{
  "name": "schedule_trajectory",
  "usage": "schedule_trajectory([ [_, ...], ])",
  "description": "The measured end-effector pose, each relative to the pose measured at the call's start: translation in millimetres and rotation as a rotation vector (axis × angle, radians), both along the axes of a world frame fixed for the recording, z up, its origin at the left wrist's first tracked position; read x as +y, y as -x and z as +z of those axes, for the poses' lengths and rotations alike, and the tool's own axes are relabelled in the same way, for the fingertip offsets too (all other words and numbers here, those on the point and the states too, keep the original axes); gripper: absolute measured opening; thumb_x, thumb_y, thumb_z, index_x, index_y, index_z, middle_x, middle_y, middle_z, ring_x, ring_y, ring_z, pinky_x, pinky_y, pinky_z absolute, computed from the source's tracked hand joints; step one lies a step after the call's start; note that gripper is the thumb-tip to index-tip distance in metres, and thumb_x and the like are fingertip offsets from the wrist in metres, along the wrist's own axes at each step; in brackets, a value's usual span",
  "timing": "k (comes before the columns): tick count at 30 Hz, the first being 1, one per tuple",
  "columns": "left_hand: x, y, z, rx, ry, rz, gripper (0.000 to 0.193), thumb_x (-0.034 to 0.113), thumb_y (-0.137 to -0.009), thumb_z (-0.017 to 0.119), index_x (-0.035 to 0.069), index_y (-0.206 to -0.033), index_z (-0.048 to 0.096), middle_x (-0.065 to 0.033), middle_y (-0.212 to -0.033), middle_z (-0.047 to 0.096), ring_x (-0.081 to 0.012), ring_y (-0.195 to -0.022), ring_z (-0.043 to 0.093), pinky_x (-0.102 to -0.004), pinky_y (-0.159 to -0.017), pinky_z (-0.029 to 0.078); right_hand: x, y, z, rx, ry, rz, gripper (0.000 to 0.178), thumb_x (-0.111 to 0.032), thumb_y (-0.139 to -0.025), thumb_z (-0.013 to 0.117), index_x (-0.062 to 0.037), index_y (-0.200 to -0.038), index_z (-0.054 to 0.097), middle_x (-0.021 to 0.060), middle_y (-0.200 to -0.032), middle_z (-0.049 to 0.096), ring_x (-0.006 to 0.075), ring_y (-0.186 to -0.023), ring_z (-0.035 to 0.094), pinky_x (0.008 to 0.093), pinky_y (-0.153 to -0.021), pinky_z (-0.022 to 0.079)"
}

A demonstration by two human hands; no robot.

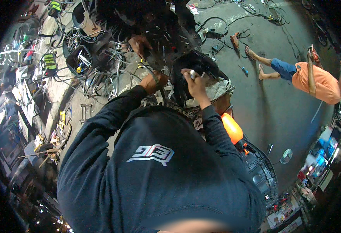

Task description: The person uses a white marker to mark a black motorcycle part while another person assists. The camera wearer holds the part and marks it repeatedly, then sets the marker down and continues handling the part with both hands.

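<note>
My left hand point(155, 82) is closed low over a tangle of grey cables point(118, 72); what lies in its fingers, if anything, is hidden. To its right, my right hand point(197, 87) grips a short rod-like thing with a pale round end point(192, 73), its kind unclear. Just below and beside that hand is a black open bag or cover point(186, 64), with crumpled grey cloth point(219, 91) at its right. Across from me, a co-worker's hand point(140, 46) reaches toward dark machinery parts, close to my left hand.
Black bins point(79, 62) of tools and metal parts stand at the left. An orange rounded part point(231, 128) and a mirror point(286, 156) sit at my right. A person in an orange shirt point(314, 79) stands barefoot at the far right, near a cable loop point(217, 29).
</note>
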State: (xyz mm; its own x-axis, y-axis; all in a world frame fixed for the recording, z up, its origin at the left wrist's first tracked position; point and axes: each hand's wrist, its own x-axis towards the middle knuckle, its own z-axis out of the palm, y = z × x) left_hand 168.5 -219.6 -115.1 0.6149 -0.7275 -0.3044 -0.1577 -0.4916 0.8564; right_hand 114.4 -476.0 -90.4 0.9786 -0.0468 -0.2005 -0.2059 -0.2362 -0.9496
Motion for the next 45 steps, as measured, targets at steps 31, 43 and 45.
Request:
schedule_trajectory([
  [31, -10.5, 7.3, 2.6, -0.201, 0.081, -0.016, 0.017, 0.015, -0.091, 0.058, 0.004, -0.103, 0.064, -0.0179, -0.101, 0.066, -0.0374, -0.097, 0.064, -0.0478, -0.081, 0.048, 24.6, -8.8, 37.6, 0.515, 0.179, 0.254, 0.049, -0.043, -0.095, 0.062, 0.0051, -0.087, 0.066, 0.0185, -0.068, 0.060, 0.0307, -0.067, 0.055, 0.0429, -0.064, 0.044],
  [43, 0.3, 13.0, -33.7, -0.444, 0.140, 0.055, 0.052, 0.009, -0.086, 0.060, 0.007, -0.136, 0.048, -0.0205, -0.131, 0.056, -0.0400, -0.123, 0.053, -0.0446, -0.100, 0.046, 36.0, -2.3, 82.4, -0.044, 0.384, 0.275, 0.038, -0.032, -0.092, 0.063, 0.0033, -0.080, 0.069, 0.0275, -0.069, 0.060, 0.0454, -0.066, 0.062, 0.0467, -0.058, 0.048],
  [45, 2.5, 14.5, -36.3, -0.564, 0.233, 0.083, 0.053, 0.009, -0.086, 0.062, 0.007, -0.137, 0.048, -0.0198, -0.134, 0.055, -0.0388, -0.126, 0.051, -0.0446, -0.104, 0.044, 37.6, -2.4, 81.5, -0.055, 0.406, 0.297, 0.037, -0.031, -0.092, 0.063, 0.0032, -0.079, 0.069, 0.0272, -0.068, 0.060, 0.0447, -0.065, 0.062, 0.0466, -0.057, 0.048],
])
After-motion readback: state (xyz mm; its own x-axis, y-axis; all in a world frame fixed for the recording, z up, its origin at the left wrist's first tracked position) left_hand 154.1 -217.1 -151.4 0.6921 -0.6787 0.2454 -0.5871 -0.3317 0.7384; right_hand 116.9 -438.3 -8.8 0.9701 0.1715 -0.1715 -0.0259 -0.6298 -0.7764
